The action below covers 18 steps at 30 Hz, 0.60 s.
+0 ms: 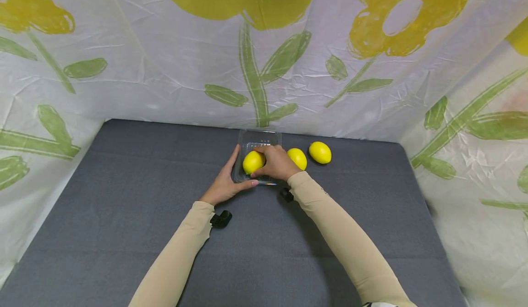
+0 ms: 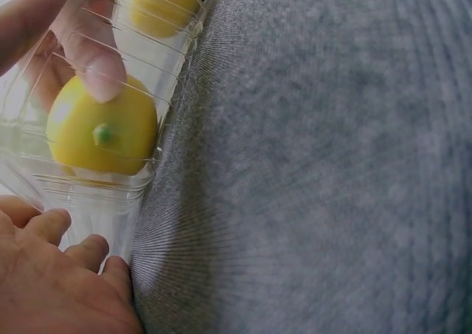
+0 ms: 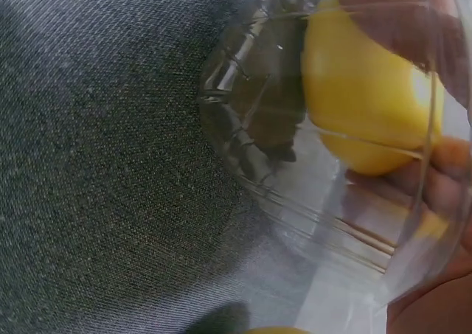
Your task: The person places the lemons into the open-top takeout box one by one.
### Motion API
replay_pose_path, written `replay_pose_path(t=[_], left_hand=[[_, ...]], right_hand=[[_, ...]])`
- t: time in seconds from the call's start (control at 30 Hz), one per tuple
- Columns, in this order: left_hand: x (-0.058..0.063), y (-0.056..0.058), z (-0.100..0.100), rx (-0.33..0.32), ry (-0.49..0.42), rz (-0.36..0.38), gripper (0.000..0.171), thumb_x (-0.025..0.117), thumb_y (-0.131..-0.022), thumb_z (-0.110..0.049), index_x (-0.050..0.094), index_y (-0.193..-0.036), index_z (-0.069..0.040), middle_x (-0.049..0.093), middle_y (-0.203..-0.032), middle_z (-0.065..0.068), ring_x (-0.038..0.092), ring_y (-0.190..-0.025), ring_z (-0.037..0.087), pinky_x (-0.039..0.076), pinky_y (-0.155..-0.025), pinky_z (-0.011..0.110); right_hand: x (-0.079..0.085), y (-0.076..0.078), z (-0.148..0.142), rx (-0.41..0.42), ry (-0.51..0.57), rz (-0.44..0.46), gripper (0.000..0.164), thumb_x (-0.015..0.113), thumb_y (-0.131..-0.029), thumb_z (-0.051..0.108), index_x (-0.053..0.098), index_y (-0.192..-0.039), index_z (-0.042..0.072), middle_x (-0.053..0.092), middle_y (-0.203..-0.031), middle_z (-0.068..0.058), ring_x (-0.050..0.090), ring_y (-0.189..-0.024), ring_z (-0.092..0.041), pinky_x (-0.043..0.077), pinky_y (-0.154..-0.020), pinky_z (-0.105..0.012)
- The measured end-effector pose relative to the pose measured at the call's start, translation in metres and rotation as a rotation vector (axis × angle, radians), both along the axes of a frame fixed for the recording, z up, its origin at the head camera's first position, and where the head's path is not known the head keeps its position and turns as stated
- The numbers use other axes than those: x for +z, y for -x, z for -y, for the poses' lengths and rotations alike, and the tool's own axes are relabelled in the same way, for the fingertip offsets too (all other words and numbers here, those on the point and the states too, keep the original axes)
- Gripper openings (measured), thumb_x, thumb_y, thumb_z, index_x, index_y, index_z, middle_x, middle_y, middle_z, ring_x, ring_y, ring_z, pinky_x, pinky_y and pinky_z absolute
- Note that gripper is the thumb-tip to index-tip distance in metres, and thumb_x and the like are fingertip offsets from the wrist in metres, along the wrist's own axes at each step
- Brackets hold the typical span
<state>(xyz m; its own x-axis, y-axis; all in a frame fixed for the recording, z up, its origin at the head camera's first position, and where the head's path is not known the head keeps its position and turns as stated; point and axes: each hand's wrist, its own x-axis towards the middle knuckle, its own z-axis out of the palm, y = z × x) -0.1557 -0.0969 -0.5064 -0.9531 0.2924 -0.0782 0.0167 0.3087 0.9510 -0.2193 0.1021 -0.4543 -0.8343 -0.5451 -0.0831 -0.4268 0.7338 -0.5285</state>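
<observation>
A clear plastic clamshell container [image 1: 261, 135] lies at the far middle of the table, its back part spread behind the tray. My right hand [image 1: 277, 161] pinches a yellow lemon [image 1: 253, 162] between thumb and fingers inside the tray. Through the container wall in the left wrist view, the lemon's [image 2: 103, 146] greenish tip shows under a fingertip. My left hand [image 1: 224, 185] steadies the container, fingers against its left side and thumb stretched along the front edge. Just right of the container is a second lemon [image 1: 298, 157], partly behind my right hand.
A third lemon [image 1: 320, 152] lies to the right of the second. The dark grey cloth-covered table [image 1: 144, 197] ends at the back against a white flower-printed curtain [image 1: 173, 78]. A dark wrist device [image 1: 221, 219] sits at my left wrist.
</observation>
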Motion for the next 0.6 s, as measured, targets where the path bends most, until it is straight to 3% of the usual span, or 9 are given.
replay_pose_path(t=[0.17,0.37,0.47,0.6], left_hand=[[0.0,0.0,0.0,0.0,-0.001,-0.007,0.116,0.083,-0.086,-0.039,-0.003,-0.164,-0.032,-0.002,-0.169,-0.005,0.003,-0.155,0.025,0.012,-0.121,0.059],[0.0,-0.001,-0.001,0.003,0.01,-0.003,0.117,0.083,-0.086,-0.039,-0.003,-0.164,-0.031,-0.003,-0.17,-0.005,0.003,-0.155,0.026,0.012,-0.121,0.059],[0.001,-0.001,-0.001,0.007,0.011,-0.002,0.117,0.083,-0.085,-0.04,-0.003,-0.164,-0.031,-0.003,-0.17,-0.005,0.002,-0.155,0.026,0.012,-0.121,0.059],[0.001,0.0,-0.001,0.007,0.015,-0.006,0.118,0.083,-0.085,-0.041,-0.003,-0.164,-0.032,-0.003,-0.17,-0.003,0.003,-0.155,0.028,0.013,-0.12,0.061]], right_hand=[[-0.001,-0.001,0.001,0.024,-0.009,-0.026,0.082,0.092,-0.076,0.033,0.057,-0.143,0.002,0.066,-0.132,-0.012,0.064,-0.116,-0.027,0.051,-0.101,-0.042],[0.005,-0.003,-0.002,0.021,0.0,-0.026,0.084,0.091,-0.077,0.036,0.056,-0.144,0.002,0.061,-0.14,-0.013,0.059,-0.125,-0.029,0.044,-0.109,-0.046],[0.011,-0.004,-0.006,-0.011,0.027,0.007,0.085,0.091,-0.077,0.038,0.055,-0.146,0.004,0.057,-0.144,-0.012,0.051,-0.133,-0.036,0.038,-0.113,-0.052],[0.019,-0.005,-0.015,-0.09,0.078,0.052,0.088,0.091,-0.076,0.04,0.053,-0.149,0.008,0.057,-0.145,-0.013,0.046,-0.132,-0.044,0.041,-0.108,-0.056]])
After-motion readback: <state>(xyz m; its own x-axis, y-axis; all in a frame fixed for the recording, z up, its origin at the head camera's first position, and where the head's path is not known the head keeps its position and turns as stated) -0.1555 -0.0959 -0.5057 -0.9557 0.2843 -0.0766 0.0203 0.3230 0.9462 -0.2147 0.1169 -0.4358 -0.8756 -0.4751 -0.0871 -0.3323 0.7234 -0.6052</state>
